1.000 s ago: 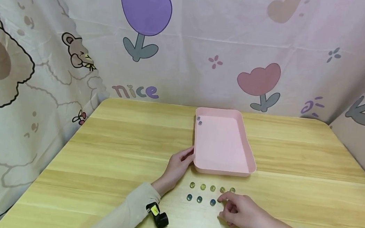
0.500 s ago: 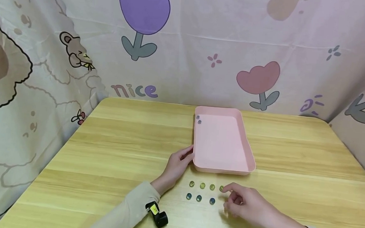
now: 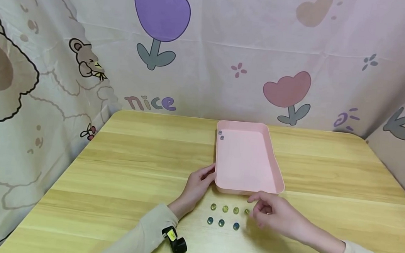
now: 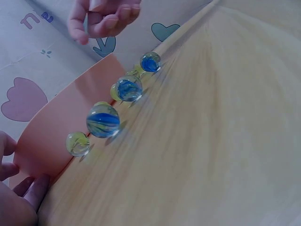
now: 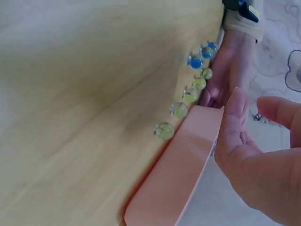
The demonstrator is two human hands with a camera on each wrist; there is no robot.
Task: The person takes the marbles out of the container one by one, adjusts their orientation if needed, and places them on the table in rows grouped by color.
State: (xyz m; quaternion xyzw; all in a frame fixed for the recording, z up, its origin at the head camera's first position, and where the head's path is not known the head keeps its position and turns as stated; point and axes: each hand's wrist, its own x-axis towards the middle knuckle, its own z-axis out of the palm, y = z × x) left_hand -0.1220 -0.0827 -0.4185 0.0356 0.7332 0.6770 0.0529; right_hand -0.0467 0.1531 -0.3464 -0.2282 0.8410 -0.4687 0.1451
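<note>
My left hand [image 3: 196,185] rests on the table beside the pink tray [image 3: 249,160]. Its fingertips touch the outer left wall near the front corner. Over the tray's front edge hovers my right hand [image 3: 276,214], index finger reaching out and the others loosely bent. No marble shows between its thumb and index finger [image 5: 237,96]. In front of the tray lie two rows of glass marbles. Yellow marbles [image 3: 225,208] form the row closer to it, and 3 blue marbles [image 3: 221,223] the other. The rightmost yellow marble [image 5: 164,131] is hidden in the head view.
Inside the tray, 2 small bluish marbles [image 3: 222,137] sit at the far left wall. A black wrist camera [image 3: 178,244] is strapped to the left sleeve. Behind the wooden table [image 3: 145,154] hangs a printed cloth [image 3: 199,64].
My right hand has moved up from beside the blue row, past the yellow row's right end, to the tray's front edge. The left hand, the tray and the marbles stay put.
</note>
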